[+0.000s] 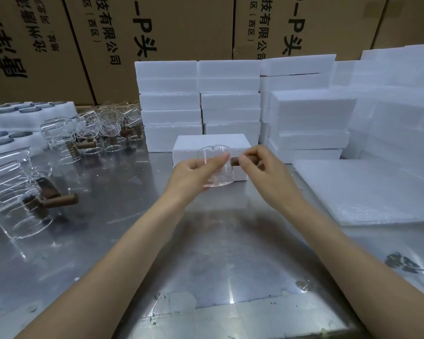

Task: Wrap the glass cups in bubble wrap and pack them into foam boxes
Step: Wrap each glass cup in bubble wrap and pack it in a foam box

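Glass cup (214, 167), clear with a short brown wooden handle (235, 163), is held upright above the steel counter (206, 253), just in front of a white foam box (211, 143). The left hand (194, 174) grips its body; the right hand (262, 165) pinches the handle, likely steadying it for wrapping. Bubble wrap sheets (367, 189) lie stacked to the right, within reach. More unwrapped cups (59, 135) wait at left, and closed foam boxes (198, 99) are piled behind.

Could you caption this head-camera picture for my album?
Left hand and right hand hold a glass cup by body and wooden handle above a steel table.
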### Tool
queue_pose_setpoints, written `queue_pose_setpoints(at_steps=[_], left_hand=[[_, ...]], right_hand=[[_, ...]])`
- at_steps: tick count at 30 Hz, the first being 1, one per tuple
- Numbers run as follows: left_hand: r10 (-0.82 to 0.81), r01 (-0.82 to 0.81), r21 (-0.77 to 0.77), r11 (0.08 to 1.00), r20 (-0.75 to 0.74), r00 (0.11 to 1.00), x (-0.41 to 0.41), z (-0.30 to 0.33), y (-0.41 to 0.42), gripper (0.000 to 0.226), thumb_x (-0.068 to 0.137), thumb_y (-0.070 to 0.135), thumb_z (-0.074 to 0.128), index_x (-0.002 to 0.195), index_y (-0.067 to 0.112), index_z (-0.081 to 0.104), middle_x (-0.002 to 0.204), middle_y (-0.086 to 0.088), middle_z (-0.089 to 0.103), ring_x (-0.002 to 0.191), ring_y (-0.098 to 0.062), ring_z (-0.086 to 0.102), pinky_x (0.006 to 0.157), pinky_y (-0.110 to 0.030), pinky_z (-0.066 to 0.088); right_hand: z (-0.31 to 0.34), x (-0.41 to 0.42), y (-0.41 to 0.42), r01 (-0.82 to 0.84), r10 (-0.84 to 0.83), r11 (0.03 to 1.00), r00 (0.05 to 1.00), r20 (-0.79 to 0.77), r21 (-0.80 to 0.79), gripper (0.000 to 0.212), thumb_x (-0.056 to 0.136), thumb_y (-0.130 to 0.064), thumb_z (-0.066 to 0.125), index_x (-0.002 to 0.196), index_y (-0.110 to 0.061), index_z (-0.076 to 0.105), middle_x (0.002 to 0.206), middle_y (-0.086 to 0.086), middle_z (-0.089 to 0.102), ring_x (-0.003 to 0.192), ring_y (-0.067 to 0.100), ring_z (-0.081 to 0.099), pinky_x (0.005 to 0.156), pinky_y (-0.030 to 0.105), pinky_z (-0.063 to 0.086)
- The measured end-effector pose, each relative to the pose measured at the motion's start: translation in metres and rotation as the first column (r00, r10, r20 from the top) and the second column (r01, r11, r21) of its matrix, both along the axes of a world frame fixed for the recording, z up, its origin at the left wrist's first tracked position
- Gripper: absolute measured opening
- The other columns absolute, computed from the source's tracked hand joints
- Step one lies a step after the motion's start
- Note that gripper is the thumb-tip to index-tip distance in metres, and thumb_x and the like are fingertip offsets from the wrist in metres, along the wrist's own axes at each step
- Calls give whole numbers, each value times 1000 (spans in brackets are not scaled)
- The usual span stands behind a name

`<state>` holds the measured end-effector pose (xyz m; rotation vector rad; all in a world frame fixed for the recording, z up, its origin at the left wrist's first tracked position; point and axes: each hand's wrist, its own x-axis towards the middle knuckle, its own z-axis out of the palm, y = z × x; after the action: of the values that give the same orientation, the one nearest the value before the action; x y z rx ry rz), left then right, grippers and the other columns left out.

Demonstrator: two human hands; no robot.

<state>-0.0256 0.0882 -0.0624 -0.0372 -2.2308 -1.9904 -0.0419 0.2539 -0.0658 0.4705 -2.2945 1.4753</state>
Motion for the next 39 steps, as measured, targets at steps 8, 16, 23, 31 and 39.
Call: queue_pose_setpoints(at_steps=[8, 16, 23, 31, 39], left_hand=[[-74, 70, 30, 997, 178, 981, -1, 4, -5, 79, 51, 82, 64, 99, 20, 65, 84, 4, 76, 80, -8, 73, 69, -23, 54], [137, -215, -229, 949, -315, 939, 6, 3, 0, 48, 89, 65, 48, 123, 33, 56, 124, 18, 58, 110, 0, 56, 102, -26, 42], [9, -266, -329, 906, -614, 789, 10, -3, 20, 65, 75, 35, 80, 131, 21, 50, 129, 12, 54, 120, 5, 46, 99, -5, 31], [240, -274, 14, 962, -527, 816, 7, 5, 24, 22, 75, 25, 82, 89, 15, 68, 92, 9, 70, 95, -3, 64, 87, -14, 45], [105, -57, 132, 990, -394, 913, 8, 19, 5, 22, 91, 13, 64, 113, 14, 65, 93, 2, 75, 96, -3, 68, 81, -8, 46]], right_hand=[[-6, -5, 1, -115, 121, 987, 991, -54, 115, 6, 95, -18, 54, 92, -18, 59, 79, -23, 63, 74, -3, 57, 71, 23, 46], [-1, -5, 3, -67, 85, 992, 979, 187, -103, 16, 99, -26, 47, 86, -19, 54, 73, -12, 50, 60, 8, 44, 58, 22, 41], [-3, -1, -8, -93, 112, 990, 977, 182, -108, 20, 99, -22, 47, 80, -21, 53, 53, -18, 49, 46, -5, 45, 51, 19, 37], [-6, 7, -16, -99, 109, 992, 984, 139, -76, 19, 99, -26, 47, 80, -22, 49, 55, -30, 51, 57, -9, 48, 63, 20, 35], [0, 10, -12, -111, 160, 972, 958, 238, -207, 16, 100, -20, 45, 92, -6, 49, 53, -24, 53, 49, 7, 35, 50, 21, 33]])
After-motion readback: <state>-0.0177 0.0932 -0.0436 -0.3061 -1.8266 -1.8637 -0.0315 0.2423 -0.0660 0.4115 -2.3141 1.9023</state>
